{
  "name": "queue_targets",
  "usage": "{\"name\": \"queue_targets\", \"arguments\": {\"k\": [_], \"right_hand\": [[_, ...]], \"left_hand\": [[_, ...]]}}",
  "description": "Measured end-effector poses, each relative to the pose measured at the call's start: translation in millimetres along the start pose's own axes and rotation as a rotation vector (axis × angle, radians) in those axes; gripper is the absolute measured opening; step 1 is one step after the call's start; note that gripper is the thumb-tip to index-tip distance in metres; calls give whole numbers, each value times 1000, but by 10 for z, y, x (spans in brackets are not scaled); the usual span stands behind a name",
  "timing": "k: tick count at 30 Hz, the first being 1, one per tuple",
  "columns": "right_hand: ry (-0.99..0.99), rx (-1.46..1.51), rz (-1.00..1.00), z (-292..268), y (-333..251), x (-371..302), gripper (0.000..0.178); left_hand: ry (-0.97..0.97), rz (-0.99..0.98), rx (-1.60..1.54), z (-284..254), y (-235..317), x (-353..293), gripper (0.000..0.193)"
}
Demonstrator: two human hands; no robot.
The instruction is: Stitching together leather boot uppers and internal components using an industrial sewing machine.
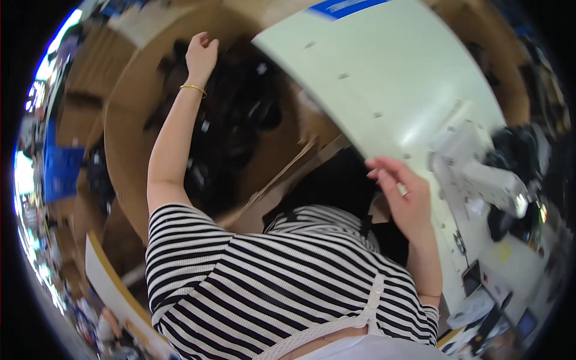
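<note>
Pale and wide, the bench fills the upper right, with a white machine standing on it and dark material heaped just beside that. To my left, a big cardboard box holds a jumble of black items, too dark to tell apart; the bench's edge blocks part of its right side. My hands are well apart: my left hand is over the box, loosely curled, its grip impossible to tell; my right hand, empty, fingers slightly bent, is at the bench's edge. Farther left sits a blue bin.
</note>
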State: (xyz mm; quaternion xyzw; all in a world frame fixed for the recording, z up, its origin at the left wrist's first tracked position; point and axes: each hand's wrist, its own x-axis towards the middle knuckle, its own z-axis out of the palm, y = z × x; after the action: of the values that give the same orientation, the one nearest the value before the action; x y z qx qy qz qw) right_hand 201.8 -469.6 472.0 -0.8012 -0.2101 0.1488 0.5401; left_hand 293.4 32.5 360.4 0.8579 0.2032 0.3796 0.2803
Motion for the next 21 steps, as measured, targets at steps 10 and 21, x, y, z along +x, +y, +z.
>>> {"name": "queue_targets", "arguments": {"k": [10, 21], "right_hand": [[-224, -583, -652, 1216, -5, 1721, 36], [-284, -955, -791, 1940, 116, 2647, 29]], "left_hand": [[-343, -1230, 415, -1484, -3449, -3611, 64], [-870, -1158, 861, -815, -3515, -4291, 70]]}}
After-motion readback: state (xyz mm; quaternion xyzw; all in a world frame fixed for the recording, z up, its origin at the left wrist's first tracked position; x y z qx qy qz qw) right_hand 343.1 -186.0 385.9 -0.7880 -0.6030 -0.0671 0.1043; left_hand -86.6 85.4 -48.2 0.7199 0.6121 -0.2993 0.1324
